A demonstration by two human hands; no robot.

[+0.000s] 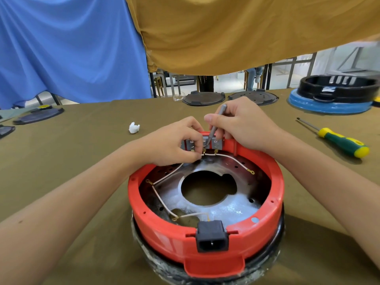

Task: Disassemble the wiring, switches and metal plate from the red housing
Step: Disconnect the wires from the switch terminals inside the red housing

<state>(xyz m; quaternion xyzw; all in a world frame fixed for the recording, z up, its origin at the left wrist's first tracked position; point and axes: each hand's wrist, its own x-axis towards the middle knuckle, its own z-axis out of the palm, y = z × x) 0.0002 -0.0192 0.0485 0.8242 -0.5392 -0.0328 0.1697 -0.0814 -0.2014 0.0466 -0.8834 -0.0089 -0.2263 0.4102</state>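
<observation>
Switches (pixel 213 143) sit at the far rim of the housing (pixel 205 233), centre of the frame, terminals pointing down toward us. We pinch a wire (pixel 224 156) at its terminal with the left hand (pixel 174 145), just left of them. Our right hand (pixel 242 128) grips a slim tool (pixel 216 124); its long axis slants down-left, tip on the switches. The wire runs left to right.
</observation>
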